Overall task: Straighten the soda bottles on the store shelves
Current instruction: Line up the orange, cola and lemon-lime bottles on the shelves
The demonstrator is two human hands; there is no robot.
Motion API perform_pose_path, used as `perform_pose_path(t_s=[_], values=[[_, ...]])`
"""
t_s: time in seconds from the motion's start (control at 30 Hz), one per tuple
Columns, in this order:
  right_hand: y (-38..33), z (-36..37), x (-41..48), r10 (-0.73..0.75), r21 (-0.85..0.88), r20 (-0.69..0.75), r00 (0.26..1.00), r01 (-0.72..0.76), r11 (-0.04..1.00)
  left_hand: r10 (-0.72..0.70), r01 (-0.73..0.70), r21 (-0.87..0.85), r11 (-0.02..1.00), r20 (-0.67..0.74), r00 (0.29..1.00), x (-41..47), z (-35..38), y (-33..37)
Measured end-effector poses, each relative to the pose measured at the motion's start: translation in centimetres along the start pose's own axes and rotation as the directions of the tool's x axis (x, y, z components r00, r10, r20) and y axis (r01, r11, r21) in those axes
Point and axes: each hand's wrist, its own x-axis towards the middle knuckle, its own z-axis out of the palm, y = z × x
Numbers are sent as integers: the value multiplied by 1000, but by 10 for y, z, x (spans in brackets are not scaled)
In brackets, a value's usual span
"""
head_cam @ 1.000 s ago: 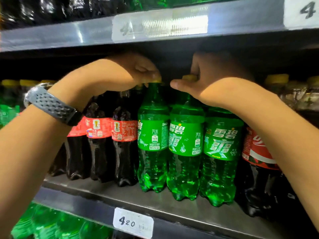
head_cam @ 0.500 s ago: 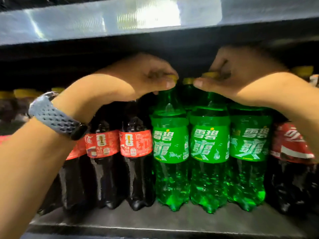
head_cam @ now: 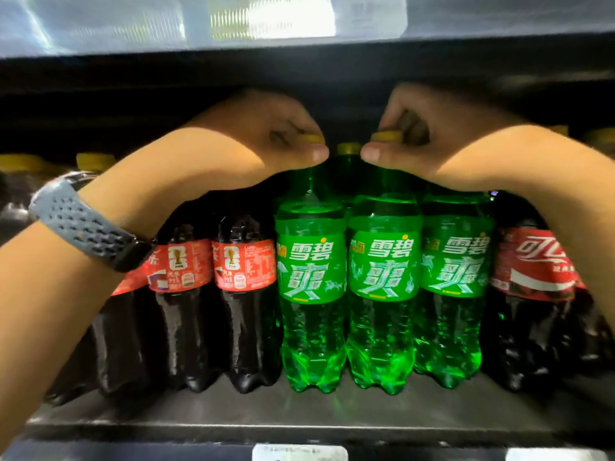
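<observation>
Turned frontward since earlier, green plastic soda bottles are cap-pinched by left hand and right hand; dark cola bottles apparently remain unstraightened.

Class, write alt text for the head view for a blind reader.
On a shelf, the left hand grips the yellow cap of the left green bottle and the right hand that of the middle green bottle. A third green bottle and dark cola bottles stand alongside.

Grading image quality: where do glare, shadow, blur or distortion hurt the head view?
Head view: glare whitens the upper shelf edge; deep shadow behind the left hand and right hand; labels on the green bottles sharp; right cola bottle soft; outer bottles seem bent by the lens.
</observation>
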Motion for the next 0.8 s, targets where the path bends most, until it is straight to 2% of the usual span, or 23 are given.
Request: perform_pose_path(t_s=[0.3,0.53,0.6,0.67,0.73,0.8], values=[[2,-3,1,0,29,18,1000,-1,1000,-2,0,-26,1000,-56,998,-1,6,-4],[-2,-4,-5,4,81,20,1000,-5,997,13,10,170,985,-135,991,-22,-15,-2],[-6,-5,-7,18,121,-53,998,-11,993,20,41,344,938,-172,985,-36,-34,-9],[-17,-3,-11,7,116,-208,978,18,993,-4,103,485,868,-202,979,-53,-52,-19],[-39,5,-16,-24,59,-296,955,44,997,-24,139,508,850,-225,974,-65,-61,-28],[-69,18,-17,-85,14,-284,955,93,996,-22,146,486,862,-251,968,-75,-62,-39]])
